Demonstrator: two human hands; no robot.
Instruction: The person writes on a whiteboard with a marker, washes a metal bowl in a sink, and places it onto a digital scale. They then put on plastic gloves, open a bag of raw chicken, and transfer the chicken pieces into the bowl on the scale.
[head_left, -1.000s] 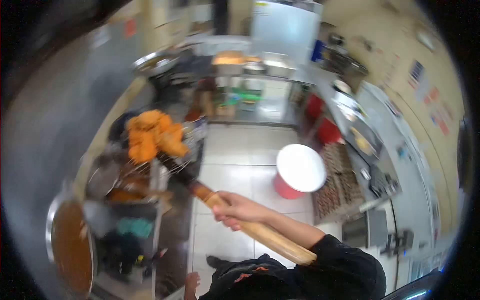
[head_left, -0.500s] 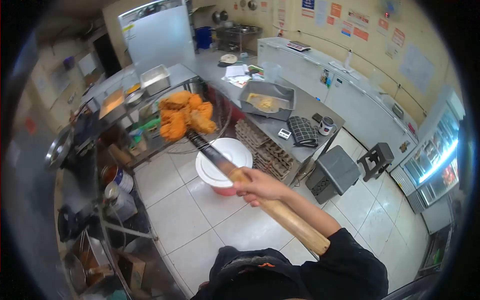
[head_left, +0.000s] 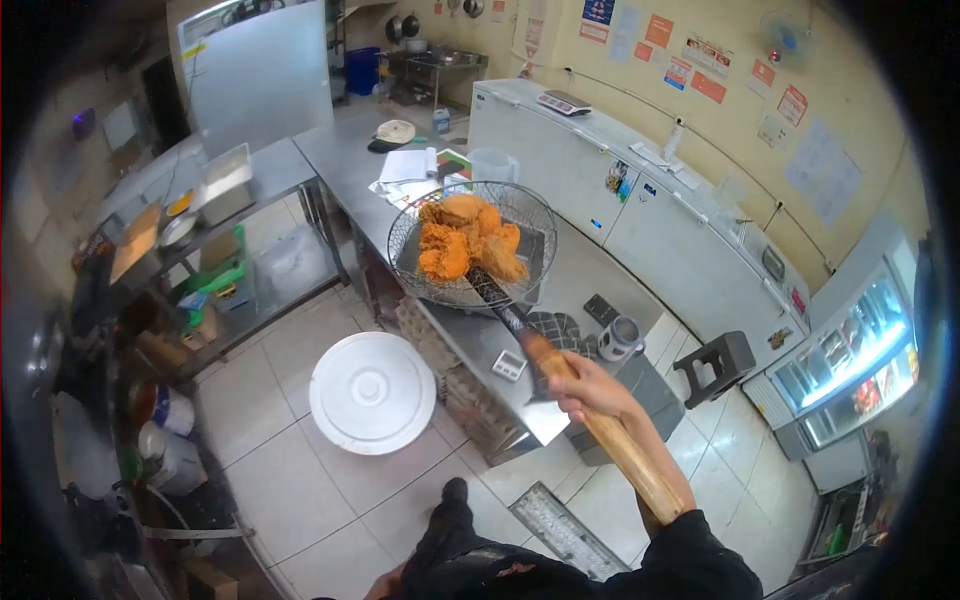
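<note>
Fingers wrapped round a long wooden handle (head_left: 625, 455), my right hand (head_left: 592, 388) holds a round wire strainer (head_left: 540, 235). Several pieces of orange-brown fried food (head_left: 445, 250) lie in the strainer. It hangs above the steel table, over a grey tray (head_left: 533, 285) that it partly hides. The handle's wooden end lies along my right forearm. Of my left hand only a blurred bit of skin (head_left: 385, 583) shows at the bottom edge, and its fingers are hidden.
A white-lidded bucket (head_left: 372, 392) stands on the tiled floor left of the steel table (head_left: 345, 150). On the table are papers (head_left: 408, 166), a timer (head_left: 509, 365) and a mug (head_left: 620, 338). A grey stool (head_left: 715, 365) and chest freezers (head_left: 640, 210) are at the right. A floor grate (head_left: 568, 530) lies near my feet.
The view has swung right, away from the cooking area at the left. My right hand has carried the loaded strainer from there to over the steel table.
</note>
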